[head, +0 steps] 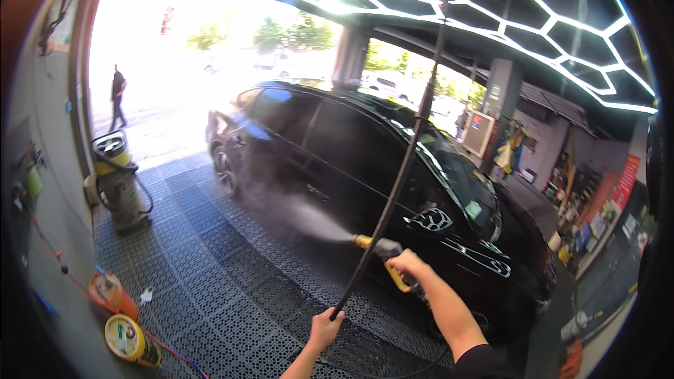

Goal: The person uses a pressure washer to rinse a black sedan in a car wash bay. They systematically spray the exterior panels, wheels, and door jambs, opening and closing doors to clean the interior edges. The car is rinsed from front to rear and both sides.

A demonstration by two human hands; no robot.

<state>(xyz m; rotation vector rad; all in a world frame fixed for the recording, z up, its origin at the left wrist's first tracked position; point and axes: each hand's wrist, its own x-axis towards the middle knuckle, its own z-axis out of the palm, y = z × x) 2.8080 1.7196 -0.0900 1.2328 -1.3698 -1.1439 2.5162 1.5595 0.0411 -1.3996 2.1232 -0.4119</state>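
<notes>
My right hand (409, 266) grips a yellow and black pressure washer gun (388, 248). From its yellow nozzle a white fan of water (324, 222) shoots left towards the lower side of a black car (337, 131), and mist hangs along the doors. Lower down, my left hand (325, 329) is closed around a black hose (403, 168) that runs up to the ceiling, passing in front of the gun and the car. The car's side mirror (430, 219) is just above my right hand.
Plastic grating (195, 273) covers the floor. Along the left wall stand a wet vacuum cleaner (120, 184), an orange bucket (113, 295) and a yellow bucket (129, 339), with a thin hose (171, 348) beside them. Outside the doorway is a person (118, 95). Shelves of supplies (571, 189) line the right.
</notes>
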